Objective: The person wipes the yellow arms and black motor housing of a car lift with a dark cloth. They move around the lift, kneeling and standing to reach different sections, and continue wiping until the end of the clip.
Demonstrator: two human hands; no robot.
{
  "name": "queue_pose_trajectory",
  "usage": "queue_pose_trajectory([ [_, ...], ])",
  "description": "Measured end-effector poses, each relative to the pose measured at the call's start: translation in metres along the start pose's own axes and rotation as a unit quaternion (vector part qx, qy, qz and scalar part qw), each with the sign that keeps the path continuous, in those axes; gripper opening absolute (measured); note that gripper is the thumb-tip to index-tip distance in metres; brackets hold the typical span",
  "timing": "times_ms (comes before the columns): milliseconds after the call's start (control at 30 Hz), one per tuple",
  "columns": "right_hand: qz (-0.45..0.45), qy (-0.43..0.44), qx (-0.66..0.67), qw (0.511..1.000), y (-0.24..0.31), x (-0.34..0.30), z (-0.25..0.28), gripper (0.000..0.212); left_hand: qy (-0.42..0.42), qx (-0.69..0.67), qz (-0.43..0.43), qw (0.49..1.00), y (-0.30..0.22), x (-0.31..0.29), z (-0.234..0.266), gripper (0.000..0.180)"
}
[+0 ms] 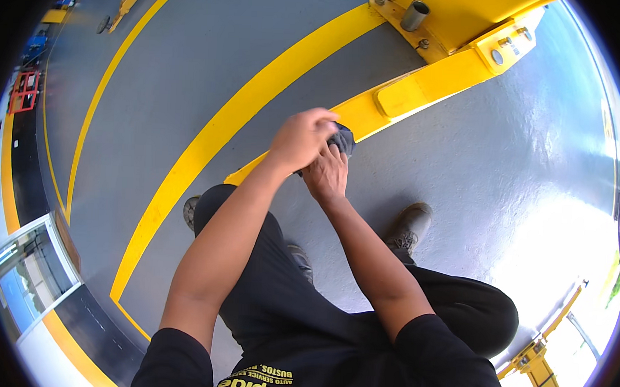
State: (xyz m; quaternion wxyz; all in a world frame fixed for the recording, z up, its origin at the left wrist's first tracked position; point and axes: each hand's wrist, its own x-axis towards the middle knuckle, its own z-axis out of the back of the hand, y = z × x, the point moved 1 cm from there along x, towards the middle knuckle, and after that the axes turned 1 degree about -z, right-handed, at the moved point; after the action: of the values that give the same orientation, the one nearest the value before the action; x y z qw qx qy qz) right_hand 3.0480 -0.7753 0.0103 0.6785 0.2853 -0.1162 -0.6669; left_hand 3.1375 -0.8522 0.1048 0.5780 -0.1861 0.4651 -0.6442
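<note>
Both hands close tog. approx. mid-frame, from where I stand. R hand point(327, 172) has its fingers curled on a bunched dark cloth point(342, 139); L hand point(302, 141) is right beside, fingertips blurred, so can't tell if it's gripping too. Cloth's at the fingertips, just up & R of them, against the yellow beam point(425, 91). Beam's long axis runs diag., lower L of centre to upper R; most of its visible length is up-R of the hands. L hand's over the beam, R nearer its lower edge. Grey floor point(457, 158) beneath.
</note>
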Motion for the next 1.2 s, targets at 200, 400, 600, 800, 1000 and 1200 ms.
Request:
queue_pose_trajectory([
  [200, -0.002, -0.279, -0.002, 0.960, -0.060, 0.086, 0.048, 0.022, -0.083, -0.153, 0.110, 0.979, 0.013, 0.007, 0.039, 0.034],
  [400, -0.062, -0.275, -0.025, 0.959, -0.037, 0.079, 0.028, 0.024, -0.053, -0.098, 0.026, 0.993, 0.010, 0.000, 0.034, 0.034],
  [600, 0.032, -0.101, 0.012, 0.994, -0.006, 0.027, 0.011, 0.016, -0.029, -0.064, 0.016, 0.997, 0.002, 0.013, 0.023, 0.035],
  [800, -0.106, -0.358, 0.198, 0.906, -0.062, 0.047, 0.087, 0.016, -0.004, -0.010, 0.010, 1.000, -0.015, 0.010, 0.016, 0.037],
  [1000, 0.004, -0.198, -0.051, 0.979, -0.102, 0.081, 0.106, 0.016, 0.053, -0.018, -0.007, 0.998, -0.036, 0.006, 0.005, 0.036],
  [1200, 0.006, -0.240, 0.011, 0.971, -0.114, 0.087, 0.106, 0.014, 0.081, -0.014, 0.007, 0.997, -0.047, -0.005, 0.008, 0.040],
])
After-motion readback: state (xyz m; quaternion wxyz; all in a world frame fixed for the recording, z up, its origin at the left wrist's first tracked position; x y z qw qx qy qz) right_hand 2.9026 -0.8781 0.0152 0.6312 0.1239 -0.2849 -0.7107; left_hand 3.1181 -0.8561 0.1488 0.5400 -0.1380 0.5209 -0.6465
